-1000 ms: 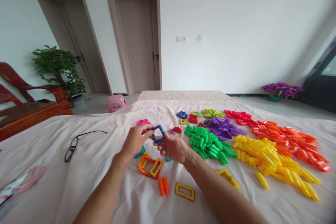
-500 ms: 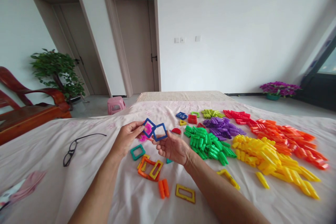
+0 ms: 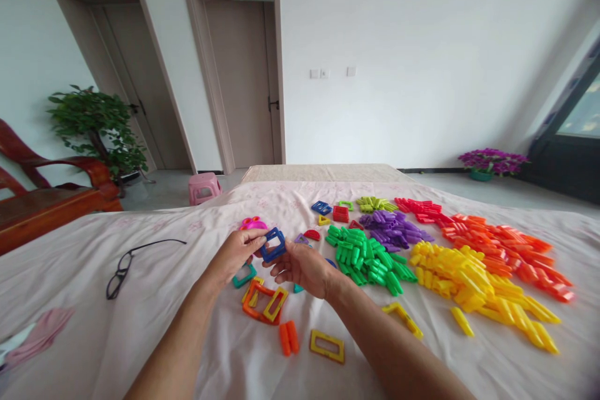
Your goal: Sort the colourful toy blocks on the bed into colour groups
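Two blue square frame tiles [image 3: 272,255] overlap between my hands, above the cloth. My left hand [image 3: 238,255] is closed on their left side, thumb on top. My right hand [image 3: 304,265] pinches the right edge, its lower fingers curled beneath. Close by, a teal square tile [image 3: 244,276] lies left of the hands, partly covered. Nearer to me are an orange square tile [image 3: 248,311] with a yellow tile [image 3: 275,304] on it, two orange sticks [image 3: 289,337] and a yellow rectangular tile [image 3: 327,346]. A pink piece [image 3: 253,223] sits just beyond my left hand.
Sorted piles of green [image 3: 365,256], purple [image 3: 391,228], yellow [image 3: 462,275] and orange-red sticks [image 3: 506,247] cover the right side. Blue tiles [image 3: 321,207] and red tiles [image 3: 340,214] lie farther back. Black eyeglasses [image 3: 122,269] rest on the left of the pale cloth [image 3: 159,337].
The two blue squares, spread corner to corner before, now lie stacked nearly on top of each other. My hands have come closer together and slightly lower.
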A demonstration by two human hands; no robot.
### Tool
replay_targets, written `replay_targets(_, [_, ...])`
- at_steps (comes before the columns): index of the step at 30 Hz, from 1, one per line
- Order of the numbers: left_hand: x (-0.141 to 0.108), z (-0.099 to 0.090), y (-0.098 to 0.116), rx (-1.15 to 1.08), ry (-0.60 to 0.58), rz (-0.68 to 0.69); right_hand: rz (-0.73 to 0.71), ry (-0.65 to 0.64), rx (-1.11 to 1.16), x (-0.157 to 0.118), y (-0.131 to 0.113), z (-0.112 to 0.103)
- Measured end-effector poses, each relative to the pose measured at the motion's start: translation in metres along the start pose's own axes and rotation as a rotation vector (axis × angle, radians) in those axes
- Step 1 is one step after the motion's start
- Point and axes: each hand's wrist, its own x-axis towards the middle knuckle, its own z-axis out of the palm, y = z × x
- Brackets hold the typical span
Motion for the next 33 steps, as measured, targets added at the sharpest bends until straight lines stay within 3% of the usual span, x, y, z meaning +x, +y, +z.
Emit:
replay_targets(3, [-0.001, 0.001, 0.0, -0.015, -0.031, -0.019, 0.012, 0.05, -0.069, -0.001, -0.003, 0.001])
replay_targets(5, [-0.003, 0.001, 0.002, -0.035, -0.007, -0.028, -0.04, 0.157, -0.236, -0.004, -0.008, 0.003])
replay_targets(7, [-0.004, 0.001, 0.004, -0.065, 0.018, -0.056, -0.191, 0.337, -0.529, -0.009, -0.015, 0.006])
replay_targets(9, [-0.005, 0.0, 0.006, -0.118, 0.019, -0.091, -0.396, 0.429, -0.881, -0.016, -0.023, 0.01])
replay_targets(12, [-0.004, -0.001, 0.004, -0.217, -0.013, -0.122, -0.577, 0.283, -1.34, -0.022, -0.033, 0.014])
replay_targets(15, [-0.002, 0.0, -0.001, -0.308, -0.061, -0.137, -0.585, 0.123, -1.637, -0.019, -0.042, 0.017])
replay_targets(18, [0.0, -0.001, -0.004, -0.424, -0.05, -0.165, -0.591, 0.021, -1.794, -0.011, -0.058, 0.01])
replay_targets(21, [0.001, -0.008, -0.004, -0.466, -0.036, -0.18, -0.539, 0.107, -1.856, 0.001, -0.087, -0.017])
replay_targets(24, [0.006, -0.019, -0.017, -0.38, 0.083, -0.167, -0.37, 0.438, -1.843, 0.016, -0.119, -0.065])
replay_targets(27, [0.018, -0.028, -0.05, -0.226, 0.299, -0.163, -0.129, 0.74, -1.859, 0.032, -0.138, -0.112])
replay_targets(30, [0.031, -0.036, -0.092, -0.035, 0.471, -0.145, 0.027, 0.773, -1.951, 0.049, -0.138, -0.14])
replay_targets(33, [0.036, -0.043, -0.123, 0.068, 0.564, -0.178, 0.076, 0.735, -2.003, 0.068, -0.128, -0.151])
